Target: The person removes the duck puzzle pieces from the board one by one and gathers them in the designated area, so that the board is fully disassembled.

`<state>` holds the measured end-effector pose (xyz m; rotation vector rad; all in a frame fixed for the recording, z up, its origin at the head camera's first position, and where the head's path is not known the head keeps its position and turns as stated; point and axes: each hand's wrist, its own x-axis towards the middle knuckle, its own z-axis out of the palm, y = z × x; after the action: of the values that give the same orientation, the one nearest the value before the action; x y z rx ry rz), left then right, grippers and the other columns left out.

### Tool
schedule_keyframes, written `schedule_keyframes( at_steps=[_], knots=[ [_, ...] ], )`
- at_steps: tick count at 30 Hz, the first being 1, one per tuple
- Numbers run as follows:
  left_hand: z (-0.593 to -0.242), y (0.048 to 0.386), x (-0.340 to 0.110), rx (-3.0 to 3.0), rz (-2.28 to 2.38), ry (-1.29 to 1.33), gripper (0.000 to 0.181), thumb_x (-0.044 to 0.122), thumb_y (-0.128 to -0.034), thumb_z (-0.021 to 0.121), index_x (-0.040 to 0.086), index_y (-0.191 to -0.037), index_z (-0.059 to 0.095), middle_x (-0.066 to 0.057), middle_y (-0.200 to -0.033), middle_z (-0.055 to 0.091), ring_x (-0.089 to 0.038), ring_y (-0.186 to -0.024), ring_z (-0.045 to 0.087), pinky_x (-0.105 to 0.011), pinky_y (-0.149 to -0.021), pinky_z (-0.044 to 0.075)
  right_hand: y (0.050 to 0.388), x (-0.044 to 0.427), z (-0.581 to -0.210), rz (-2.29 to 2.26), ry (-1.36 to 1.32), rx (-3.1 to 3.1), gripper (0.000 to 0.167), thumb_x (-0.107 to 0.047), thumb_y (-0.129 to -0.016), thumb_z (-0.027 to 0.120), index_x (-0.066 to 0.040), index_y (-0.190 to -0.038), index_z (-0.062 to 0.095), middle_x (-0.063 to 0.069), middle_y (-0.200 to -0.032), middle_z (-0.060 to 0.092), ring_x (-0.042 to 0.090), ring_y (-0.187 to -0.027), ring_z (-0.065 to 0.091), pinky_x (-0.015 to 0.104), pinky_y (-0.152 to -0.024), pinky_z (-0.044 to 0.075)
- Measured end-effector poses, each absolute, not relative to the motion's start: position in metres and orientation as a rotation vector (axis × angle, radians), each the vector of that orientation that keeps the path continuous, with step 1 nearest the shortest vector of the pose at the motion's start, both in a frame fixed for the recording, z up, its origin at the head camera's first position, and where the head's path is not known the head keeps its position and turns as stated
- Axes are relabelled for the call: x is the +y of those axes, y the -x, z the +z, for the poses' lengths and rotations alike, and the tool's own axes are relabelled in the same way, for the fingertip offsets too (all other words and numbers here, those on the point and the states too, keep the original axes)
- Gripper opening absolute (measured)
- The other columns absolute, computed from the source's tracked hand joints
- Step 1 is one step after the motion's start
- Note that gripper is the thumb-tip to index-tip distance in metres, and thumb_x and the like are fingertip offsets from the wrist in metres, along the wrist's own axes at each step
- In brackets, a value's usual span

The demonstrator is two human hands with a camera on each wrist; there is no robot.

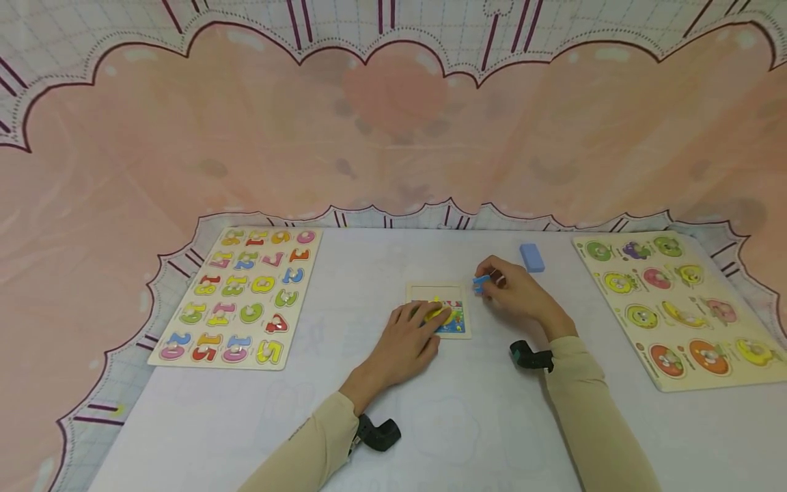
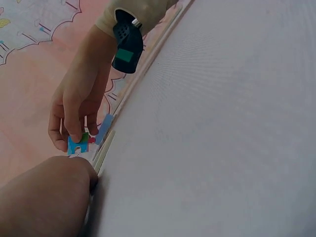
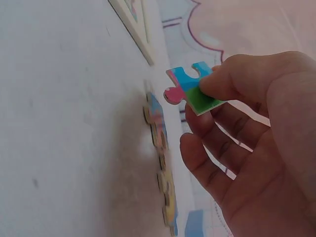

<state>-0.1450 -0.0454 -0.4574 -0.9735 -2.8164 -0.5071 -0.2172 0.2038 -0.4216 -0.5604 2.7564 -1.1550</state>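
- Nearest me are my two tan sleeves (image 1: 301, 444) and two dark wrist cameras (image 1: 378, 434), one to each arm.
- My left hand (image 1: 406, 338) rests on the tray, fingers loosely spread and gripping nothing that I can make out.
- One small jigsaw tray (image 1: 433, 292) lies under those fingers on the white table (image 1: 369, 266). Its upper strip is bare, the lower part filled with printed picture; my fingers hide too much to count the seated pieces.
- Just beyond its right edge, my right hand (image 1: 516, 290) pinches one jigsaw piece (image 3: 195, 91) above the table, thumb on the printed face.
- I judge that piece light, thin and stiff, a little slick on its print. Its pink tab and the narrow neck of its blue socket look likeliest to chip, so I'd take it by the flat sides, fingertips only, squeezing gently.
- Near that hand, the right wrist view shows loose jigsaw pieces (image 3: 169, 182) in a line; they overlap too much to count.
- Past the hand sits one blue rectangular block (image 1: 531, 258).
- Out to the sides: one number puzzle board (image 1: 246, 365) on my left, 21 numerals, 0 to 20; one fruit puzzle board (image 1: 732, 380) on my right, 12 pieces.
- Farthest, one peach-coloured cloth (image 1: 277, 150) with scalloped edging.
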Motion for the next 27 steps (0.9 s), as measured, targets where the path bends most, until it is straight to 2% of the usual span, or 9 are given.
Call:
schedule_keyframes(
  at_steps=[15, 21, 27],
  knots=[
    [-0.457, 0.143, -0.046, -2.83, -0.532, 0.964, 0.047, 0.024, -0.0967, 0.041, 0.023, -0.144, 0.042, 0.0, -0.144, 0.042, -0.024, -0.134, 0.036, -0.044, -0.111, 0.027, 0.215, 0.237, -0.42, -1.146, 0.479, 2.834, 0.017, -0.007, -0.093, 0.051, -0.008, -0.108, 0.057, 0.012, -0.109, 0.063, 0.026, -0.1, 0.057, 0.039, -0.086, 0.046],
    [-0.46, 0.143, -0.047, -2.8, -0.556, 0.958, 0.047, 0.024, -0.096, 0.042, 0.024, -0.143, 0.043, -0.006, -0.139, 0.042, -0.025, -0.129, 0.038, -0.043, -0.11, 0.028, 0.214, 0.25, -0.42, -1.112, 0.393, 2.83, 0.017, -0.012, -0.095, 0.051, -0.008, -0.111, 0.057, 0.012, -0.11, 0.063, 0.027, -0.098, 0.058, 0.037, -0.084, 0.046],
    [-0.461, 0.146, -0.047, -2.795, -0.604, 0.945, 0.047, 0.024, -0.0942, 0.046, 0.025, -0.141, 0.046, -0.003, -0.133, 0.045, -0.023, -0.127, 0.038, -0.042, -0.108, 0.029, 0.215, 0.264, -0.421, -1.12, 0.365, 2.85, 0.02, -0.012, -0.096, 0.049, -0.006, -0.113, 0.057, 0.015, -0.11, 0.063, 0.028, -0.096, 0.058, 0.035, -0.08, 0.046]
  ],
)
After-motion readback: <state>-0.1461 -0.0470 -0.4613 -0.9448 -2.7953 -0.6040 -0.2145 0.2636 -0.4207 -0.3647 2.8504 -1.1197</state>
